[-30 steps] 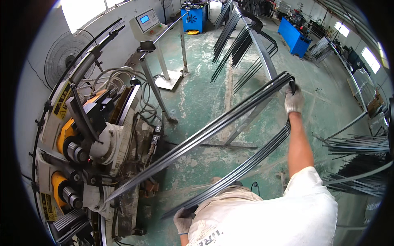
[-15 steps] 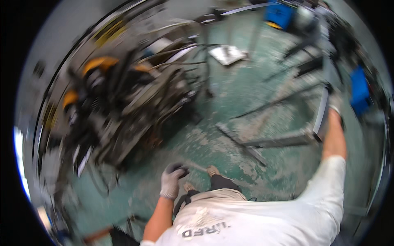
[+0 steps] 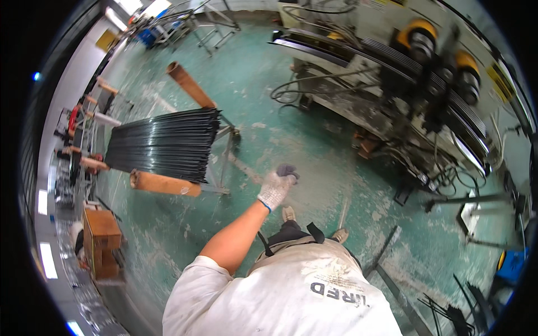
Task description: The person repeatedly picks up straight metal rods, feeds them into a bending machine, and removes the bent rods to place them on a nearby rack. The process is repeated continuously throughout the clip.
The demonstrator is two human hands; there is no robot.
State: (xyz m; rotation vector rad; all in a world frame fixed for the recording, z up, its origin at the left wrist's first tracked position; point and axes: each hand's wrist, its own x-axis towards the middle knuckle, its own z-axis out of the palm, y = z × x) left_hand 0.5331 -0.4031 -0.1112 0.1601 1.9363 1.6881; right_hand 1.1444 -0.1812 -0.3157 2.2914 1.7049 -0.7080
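My left hand (image 3: 278,186), in a pale work glove with grey-coated fingers and a blue cuff edge, hangs ahead of my body. Its fingers are curled in, and nothing shows between them. It touches nothing; nearest to it, ahead and to the left, is a stack of long, thin black strips (image 3: 162,143). The strips lie side by side on a metal stand (image 3: 228,147), between brown tubes (image 3: 168,183) that stick out at both sides. My right hand is out of view.
A machine (image 3: 386,73) with yellow-topped motors and loose cables stands at the right. A wooden box (image 3: 102,238) is on the left. Grey metal bars (image 3: 400,297) lie low at right, near black strips (image 3: 451,316) and a blue container (image 3: 511,266). Racks line the left wall.
My view has swung left: the machine went from the left side to the right, and the stack of black strips came in. My right hand and the grey frame beside it left the view.
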